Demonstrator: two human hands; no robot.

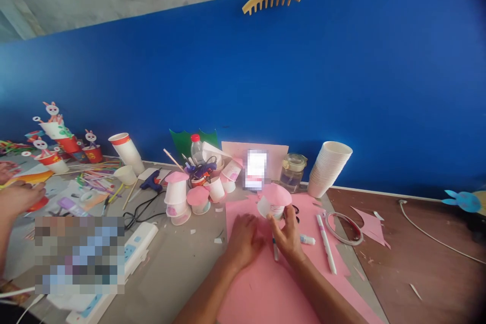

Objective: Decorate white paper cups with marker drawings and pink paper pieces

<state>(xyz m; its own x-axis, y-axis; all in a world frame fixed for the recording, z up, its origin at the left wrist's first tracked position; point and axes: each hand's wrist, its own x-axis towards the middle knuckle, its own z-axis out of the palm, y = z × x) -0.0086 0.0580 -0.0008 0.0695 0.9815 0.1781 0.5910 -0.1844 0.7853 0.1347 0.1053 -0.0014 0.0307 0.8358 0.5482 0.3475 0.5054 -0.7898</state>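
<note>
A white paper cup (269, 208) with a pink paper cap (276, 194) on top is at the far part of a pink paper sheet (261, 291). My right hand (289, 238) has its thumb and fingers around the cup's near right side. Just left of it, my left hand (245, 238) lies palm down on the sheet, fingers loosely bent and thumb apart, holding nothing visible. Dark scissor handles (296, 214) show partly behind my right hand. A capped pen (276, 250) and a small white tube (307, 239) lie beside that hand, and a white marker (326, 245) lies farther right.
A stack of paper cups (329, 169), a glass jar (293, 172) and a lit phone (255, 168) stand behind. Pink-capped cups (176, 195), a blue glue gun (152, 181) and a power strip (131, 255) are left. Another person's hand (23, 197) works far left. A tape roll (345, 228) lies right.
</note>
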